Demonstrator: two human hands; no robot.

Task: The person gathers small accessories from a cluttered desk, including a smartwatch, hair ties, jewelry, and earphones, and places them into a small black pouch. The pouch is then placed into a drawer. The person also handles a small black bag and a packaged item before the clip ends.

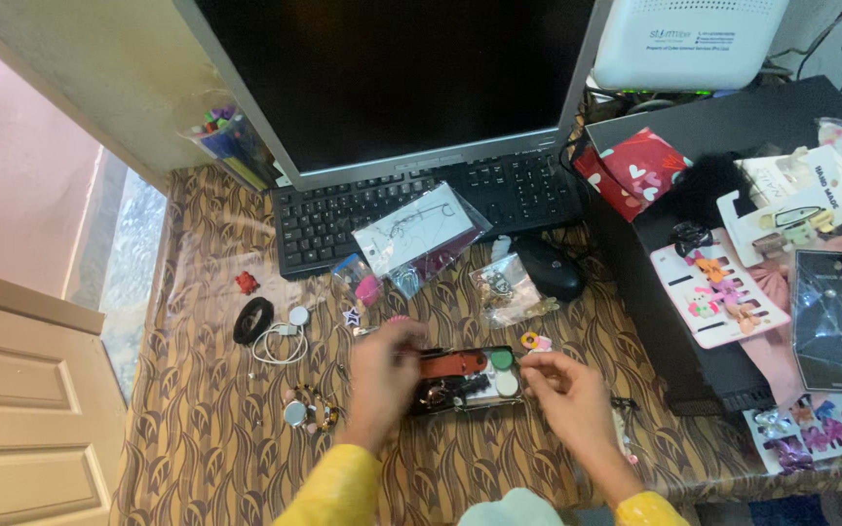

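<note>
Head view: left hand, right hand grip tray; mouse, keyboard behind.

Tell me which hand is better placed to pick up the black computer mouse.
Right, probably. The right hand rests at the right end of the small open case, and the black mouse lies up on that same side. The left hand sits at the case's left end and would have to cross over.
</note>
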